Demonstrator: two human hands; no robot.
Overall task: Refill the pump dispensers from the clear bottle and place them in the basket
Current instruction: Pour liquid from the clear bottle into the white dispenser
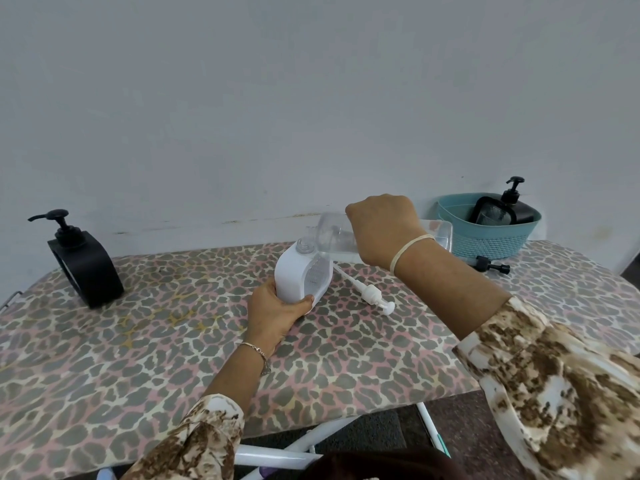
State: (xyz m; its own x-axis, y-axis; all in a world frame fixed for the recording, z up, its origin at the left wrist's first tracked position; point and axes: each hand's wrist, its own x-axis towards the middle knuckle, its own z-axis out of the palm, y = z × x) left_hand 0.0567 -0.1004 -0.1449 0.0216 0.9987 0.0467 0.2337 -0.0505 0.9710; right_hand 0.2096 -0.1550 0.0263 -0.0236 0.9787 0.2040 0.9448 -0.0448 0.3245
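the white pump dispenser [294, 275] stands near the table's centre, leaning a little, its neck open, its base held in the left grip [277, 315]. its white pump [369, 293] lies flat on the table just beside it at 4 o'clock. the clear bottle [330, 235] lies almost level in the right grip [382, 226], mouth over that open neck. a black pump dispenser [85, 268], pump on, stands upright at 9 o'clock. the teal basket [485, 242] sits at 2 o'clock with another black dispenser [519, 211] leaning inside; a loose black pump [491, 265] lies just before it.
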